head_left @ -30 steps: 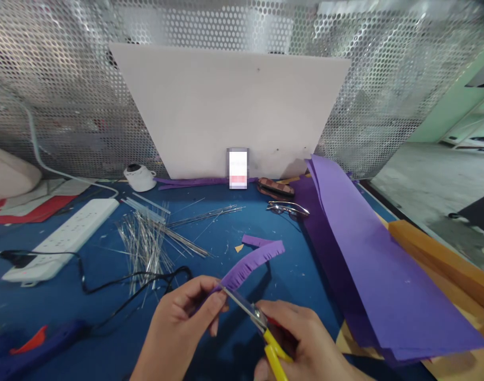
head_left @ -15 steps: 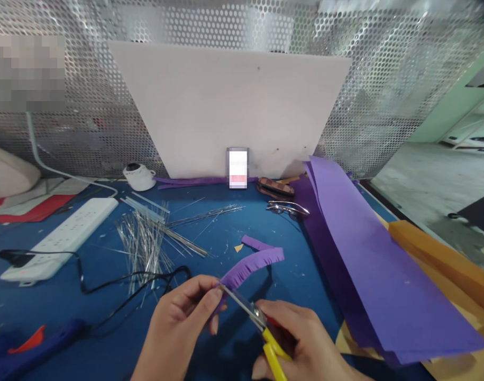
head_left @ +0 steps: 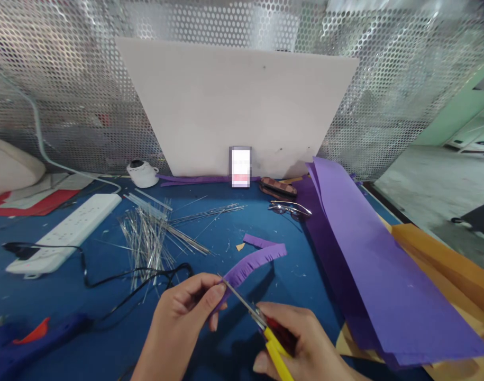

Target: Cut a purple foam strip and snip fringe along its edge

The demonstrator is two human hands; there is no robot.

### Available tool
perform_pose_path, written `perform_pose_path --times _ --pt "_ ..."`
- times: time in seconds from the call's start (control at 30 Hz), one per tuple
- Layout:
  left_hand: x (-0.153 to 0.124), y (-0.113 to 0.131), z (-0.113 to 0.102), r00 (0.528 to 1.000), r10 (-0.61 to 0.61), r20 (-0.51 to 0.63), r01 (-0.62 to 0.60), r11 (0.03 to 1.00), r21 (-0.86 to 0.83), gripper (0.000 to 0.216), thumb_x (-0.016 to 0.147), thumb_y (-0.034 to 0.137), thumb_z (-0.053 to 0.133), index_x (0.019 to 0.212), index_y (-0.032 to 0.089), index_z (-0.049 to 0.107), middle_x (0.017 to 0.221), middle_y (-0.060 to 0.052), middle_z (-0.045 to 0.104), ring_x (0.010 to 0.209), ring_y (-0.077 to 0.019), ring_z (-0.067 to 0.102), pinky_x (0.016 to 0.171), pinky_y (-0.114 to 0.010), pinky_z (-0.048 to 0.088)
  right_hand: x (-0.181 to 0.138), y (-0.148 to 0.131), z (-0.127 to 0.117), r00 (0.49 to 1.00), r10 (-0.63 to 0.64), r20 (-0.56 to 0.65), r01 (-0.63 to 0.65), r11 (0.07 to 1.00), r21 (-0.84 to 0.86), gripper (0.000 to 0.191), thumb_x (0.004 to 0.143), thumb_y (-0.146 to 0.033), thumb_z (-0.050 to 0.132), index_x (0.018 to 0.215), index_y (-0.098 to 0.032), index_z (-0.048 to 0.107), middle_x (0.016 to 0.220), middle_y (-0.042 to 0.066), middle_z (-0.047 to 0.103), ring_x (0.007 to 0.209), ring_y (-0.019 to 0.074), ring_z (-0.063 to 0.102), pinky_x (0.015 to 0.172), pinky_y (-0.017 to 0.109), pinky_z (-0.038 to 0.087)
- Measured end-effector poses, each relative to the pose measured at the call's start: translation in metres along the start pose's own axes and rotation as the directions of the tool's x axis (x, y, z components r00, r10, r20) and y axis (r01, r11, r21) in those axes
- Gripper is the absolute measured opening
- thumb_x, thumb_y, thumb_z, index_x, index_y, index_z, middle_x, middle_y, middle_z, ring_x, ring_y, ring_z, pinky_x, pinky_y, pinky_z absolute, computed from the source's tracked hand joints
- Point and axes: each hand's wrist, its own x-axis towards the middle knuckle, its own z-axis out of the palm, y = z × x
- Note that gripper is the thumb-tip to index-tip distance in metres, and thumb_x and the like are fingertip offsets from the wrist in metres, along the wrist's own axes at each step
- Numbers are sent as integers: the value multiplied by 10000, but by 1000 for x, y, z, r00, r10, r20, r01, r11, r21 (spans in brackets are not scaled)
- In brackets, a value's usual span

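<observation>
Right of the pile of silver wires [head_left: 144, 243] on the blue desk [head_left: 218, 222], the left hand [head_left: 188, 307] holds a fringed purple paper strip [head_left: 253, 263] above the surface, its fingers pinched narrow on it. Farther right of the wires and nearer the wearer, the right hand [head_left: 303, 330] curls its fingers around yellow-handled scissors [head_left: 261, 320], whose blades touch the strip just beside the left thumb. A white power strip [head_left: 69, 230] lies left of the wires, eyeglasses [head_left: 289, 209] to their right, and large purple paper sheets [head_left: 368, 254] farther right.
</observation>
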Motion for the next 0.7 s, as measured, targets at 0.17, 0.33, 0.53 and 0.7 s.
perform_pose_path --times 0.17,0.33,0.53,0.7 --pt "2 6 2 1000 -25 9 25 1000 -4 243 768 431 714 769 189 740 583 29 628 452 -81 485 477 -194 383 1 -3 0 1000 18 16 -19 998 64 335 703 -401 814 738 -149 595 616 -70 337 569 86 271 478 217 209" --pt "4 6 3 999 -33 18 33 999 -27 245 769 430 715 769 186 738 582 29 622 452 -79 482 465 -193 373 0 6 1 996 31 85 -52 966 255 353 707 -394 822 811 -142 598 611 -80 307 570 77 223 467 212 182" --pt "2 8 3 999 -52 13 52 997 -54 245 759 420 726 728 177 718 583 25 611 459 -83 479 460 -195 364 0 12 2 994 41 101 -72 942 329 374 693 -388 843 840 -139 605 632 -78 295 572 69 208 469 212 170" --pt "2 12 6 992 -118 35 121 986 -116 277 743 425 737 658 166 687 558 30 590 428 -61 430 442 -184 332 -1 6 1 988 72 138 -119 921 372 534 693 -601 771 947 -153 633 597 -83 285 527 65 204 458 213 174"
